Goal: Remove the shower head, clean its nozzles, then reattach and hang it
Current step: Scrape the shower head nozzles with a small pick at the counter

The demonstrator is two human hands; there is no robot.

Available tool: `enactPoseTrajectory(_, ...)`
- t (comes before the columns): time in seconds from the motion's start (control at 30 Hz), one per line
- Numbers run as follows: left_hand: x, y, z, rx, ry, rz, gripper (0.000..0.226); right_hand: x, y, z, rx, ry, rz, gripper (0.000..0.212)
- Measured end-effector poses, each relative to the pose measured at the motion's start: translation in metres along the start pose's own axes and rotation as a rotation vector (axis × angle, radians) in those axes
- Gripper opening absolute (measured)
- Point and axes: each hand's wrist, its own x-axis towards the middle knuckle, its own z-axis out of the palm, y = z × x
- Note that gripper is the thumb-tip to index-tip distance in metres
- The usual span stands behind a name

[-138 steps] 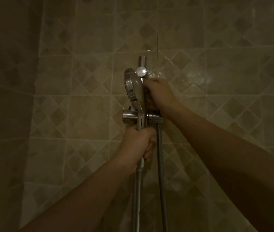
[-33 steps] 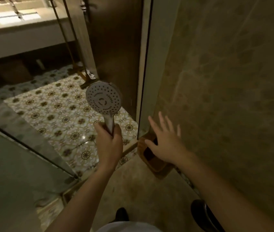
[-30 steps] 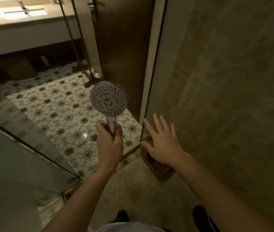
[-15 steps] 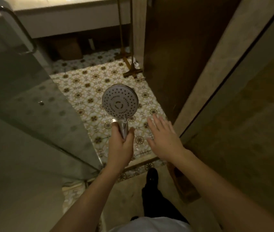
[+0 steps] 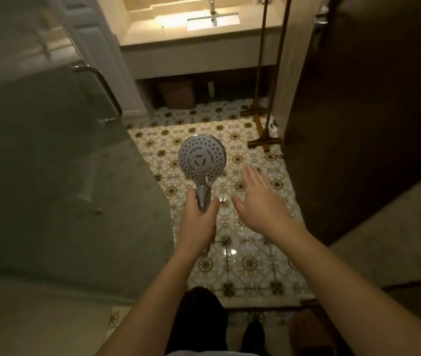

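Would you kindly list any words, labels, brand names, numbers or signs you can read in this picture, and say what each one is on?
None can be read.
Shower head in the left hand: only nozzle holes and a curved ring mark at the centre of its face, no lettering.
Floor tiles: an ornamental pattern, no text.
Sink counter: no label shows.

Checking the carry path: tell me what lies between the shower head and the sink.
Head view: only patterned floor tiles separate the shower head from the sink counter.
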Motion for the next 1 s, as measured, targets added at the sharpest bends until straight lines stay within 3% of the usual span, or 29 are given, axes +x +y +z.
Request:
enactPoseTrajectory(0.3, 0.156, -0.005, 0.009, -0.021, 0.096, -0.027, 0.021, 0.162, 0.012, -0.002, 0.117, -0.049, -0.008, 0.080)
enactPoseTrajectory(0.6, 0.402, 0.017, 0.037, -0.079, -0.017, 0.041, 0.019, 0.381, 0.033, -0.027, 0.191, -0.021, 0.145, 0.081)
enactPoseTrajectory(1.0, 0.650, 0.031, 0.047, -0.090, -0.019, 0.041, 0.015, 0.636, 0.053, -0.019, 0.249, 0.022, 0.100, 0.079)
